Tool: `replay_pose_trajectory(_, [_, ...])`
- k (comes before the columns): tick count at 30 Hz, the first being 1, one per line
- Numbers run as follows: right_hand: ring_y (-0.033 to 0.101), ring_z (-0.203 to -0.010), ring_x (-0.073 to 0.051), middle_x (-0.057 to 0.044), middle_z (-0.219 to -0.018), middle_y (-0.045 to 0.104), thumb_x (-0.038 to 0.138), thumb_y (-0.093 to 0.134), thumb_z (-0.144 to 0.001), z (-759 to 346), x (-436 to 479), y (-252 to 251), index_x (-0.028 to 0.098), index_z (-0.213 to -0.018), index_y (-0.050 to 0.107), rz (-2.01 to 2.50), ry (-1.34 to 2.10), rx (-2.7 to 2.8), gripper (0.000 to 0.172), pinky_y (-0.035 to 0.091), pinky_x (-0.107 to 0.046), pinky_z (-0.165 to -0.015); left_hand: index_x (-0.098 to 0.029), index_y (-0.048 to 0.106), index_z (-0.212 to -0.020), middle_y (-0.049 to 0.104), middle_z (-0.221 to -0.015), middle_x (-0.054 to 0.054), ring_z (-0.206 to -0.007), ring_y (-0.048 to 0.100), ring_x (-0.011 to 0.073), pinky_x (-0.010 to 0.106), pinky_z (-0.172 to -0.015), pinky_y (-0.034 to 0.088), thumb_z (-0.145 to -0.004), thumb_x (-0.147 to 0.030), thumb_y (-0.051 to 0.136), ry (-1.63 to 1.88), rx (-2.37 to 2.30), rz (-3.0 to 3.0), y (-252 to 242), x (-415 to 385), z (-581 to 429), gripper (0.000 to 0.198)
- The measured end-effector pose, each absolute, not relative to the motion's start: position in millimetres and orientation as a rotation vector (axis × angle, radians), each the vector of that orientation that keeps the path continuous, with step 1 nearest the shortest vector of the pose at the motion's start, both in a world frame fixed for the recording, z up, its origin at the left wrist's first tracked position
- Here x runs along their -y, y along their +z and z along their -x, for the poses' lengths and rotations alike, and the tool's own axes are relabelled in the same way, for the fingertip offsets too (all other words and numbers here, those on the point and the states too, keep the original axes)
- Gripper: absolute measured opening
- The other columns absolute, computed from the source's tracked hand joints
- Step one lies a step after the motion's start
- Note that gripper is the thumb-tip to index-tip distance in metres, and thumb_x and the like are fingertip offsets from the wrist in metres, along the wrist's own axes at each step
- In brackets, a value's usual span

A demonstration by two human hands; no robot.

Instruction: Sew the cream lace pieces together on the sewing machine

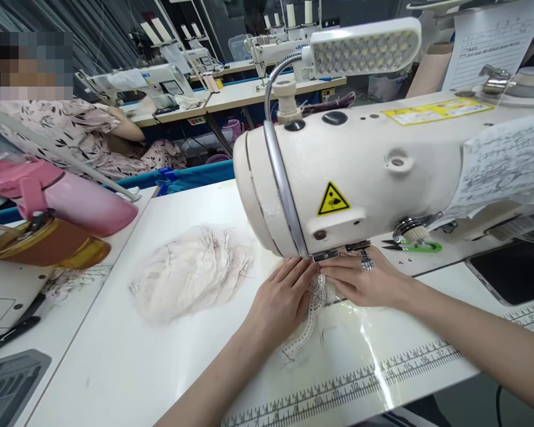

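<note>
A narrow strip of white lace trim (314, 311) runs from under the sewing machine's (360, 172) presser area toward the table's front edge. My left hand (282, 296) lies along its left side, fingers together and pressed down on the lace close to the needle. From the right, my right hand (365, 279) reaches under the machine head, flat and with fingers stretched, their tips beside the lace. The needle and the upper end of the lace are hidden behind the machine head and my fingers. A loose heap of pale lace (178, 276) lies on the table to the left.
Green thread snips (413, 245) and a phone (511, 273) lie at right. A ruler strip (338, 388) borders the front edge. At left stand a pink tumbler (80, 193) and an amber container (48, 240). A person (84, 130) sits beyond, near other sewing machines.
</note>
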State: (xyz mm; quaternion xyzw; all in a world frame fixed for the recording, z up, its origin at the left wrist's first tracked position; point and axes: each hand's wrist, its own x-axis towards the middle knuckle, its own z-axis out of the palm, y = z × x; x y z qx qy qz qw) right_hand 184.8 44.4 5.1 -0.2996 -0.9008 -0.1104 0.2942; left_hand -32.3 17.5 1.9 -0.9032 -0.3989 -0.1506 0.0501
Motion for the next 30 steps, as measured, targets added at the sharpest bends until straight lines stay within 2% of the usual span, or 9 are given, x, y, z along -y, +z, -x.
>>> replay_pose_trajectory(8, [0.063, -0.069, -0.012, 0.004, -0.096, 0.071, 0.019, 0.046, -0.089, -185, -51, 7, 0.022, -0.091, 0.069, 0.704, -0.2, 2.393, 0.023, 0.04, -0.03, -0.058, -0.01, 0.049, -0.13, 0.054, -0.131, 0.011, -0.121, 0.051, 0.0262, 0.046, -0.1, 0.047, -0.092, -0.019, 0.037, -0.446, 1.215, 2.761, 4, -18, 32, 0.041])
replay_pose_trajectory(14, [0.062, -0.069, -0.013, 0.003, -0.095, 0.071, 0.017, 0.048, -0.087, -184, -51, 5, 0.021, -0.092, 0.069, 0.695, -0.209, 2.371, 0.021, 0.04, -0.03, -0.058, -0.011, 0.048, -0.131, 0.054, -0.132, 0.011, -0.122, 0.05, 0.0259, 0.045, -0.1, 0.048, -0.091, -0.018, 0.038, -0.411, 1.235, 2.762, 4, -18, 33, 0.042])
replay_pose_trajectory(18, [0.063, -0.072, -0.015, 0.002, -0.094, 0.071, 0.017, 0.049, -0.086, -185, -52, 2, 0.019, -0.096, 0.067, 0.658, -0.187, 2.348, 0.02, 0.042, -0.031, -0.064, -0.012, 0.047, -0.132, 0.053, -0.132, 0.01, -0.122, 0.05, 0.0251, 0.045, -0.099, 0.048, -0.09, -0.017, 0.039, -0.406, 1.234, 2.742, 3, -19, 34, 0.043])
replay_pose_trajectory(23, [0.063, -0.078, -0.016, -0.002, -0.099, 0.069, 0.01, 0.045, -0.084, -185, -54, 3, 0.017, -0.098, 0.064, 0.644, -0.162, 2.404, 0.025, 0.043, -0.031, -0.064, -0.013, 0.052, -0.127, 0.058, -0.127, 0.01, -0.118, 0.054, 0.0246, 0.044, -0.097, 0.048, -0.091, -0.016, 0.042, -0.446, 1.133, 2.658, 12, -15, 27, 0.038])
replay_pose_trajectory(25, [0.062, -0.081, -0.016, -0.002, -0.099, 0.068, 0.007, 0.043, -0.083, -185, -54, 4, 0.016, -0.098, 0.062, 0.638, -0.125, 2.453, 0.027, 0.044, -0.03, -0.066, -0.015, 0.056, -0.122, 0.062, -0.122, 0.008, -0.112, 0.058, 0.0238, 0.042, -0.092, 0.05, -0.09, -0.016, 0.046, -0.484, 1.082, 2.615, 23, -10, 27, 0.034])
replay_pose_trajectory(27, [0.06, -0.083, -0.016, -0.002, -0.099, 0.068, 0.003, 0.042, -0.081, -185, -53, 5, 0.017, -0.098, 0.061, 0.619, -0.114, 2.47, 0.028, 0.044, -0.029, -0.068, -0.016, 0.06, -0.115, 0.066, -0.113, 0.006, -0.101, 0.063, 0.0225, 0.037, -0.08, 0.052, -0.089, -0.021, 0.052, -0.519, 0.986, 2.618, 34, -1, 31, 0.028])
replay_pose_trajectory(28, [0.059, -0.083, -0.016, -0.001, -0.098, 0.067, 0.002, 0.041, -0.081, -185, -53, 5, 0.017, -0.097, 0.06, 0.616, -0.116, 2.467, 0.029, 0.043, -0.029, -0.069, -0.017, 0.062, -0.111, 0.069, -0.108, 0.006, -0.094, 0.065, 0.0217, 0.035, -0.072, 0.052, -0.09, -0.028, 0.053, -0.534, 0.894, 2.638, 38, 4, 36, 0.026])
replay_pose_trajectory(30, [0.057, -0.084, -0.015, -0.001, -0.096, 0.067, -0.001, 0.04, -0.078, -185, -52, 4, 0.017, -0.095, 0.06, 0.62, -0.112, 2.465, 0.032, 0.042, -0.028, -0.071, -0.016, 0.064, -0.105, 0.071, -0.099, 0.006, -0.084, 0.066, 0.0208, 0.032, -0.06, 0.049, -0.089, -0.046, 0.051, -0.522, 0.663, 2.682, 43, 16, 47, 0.036])
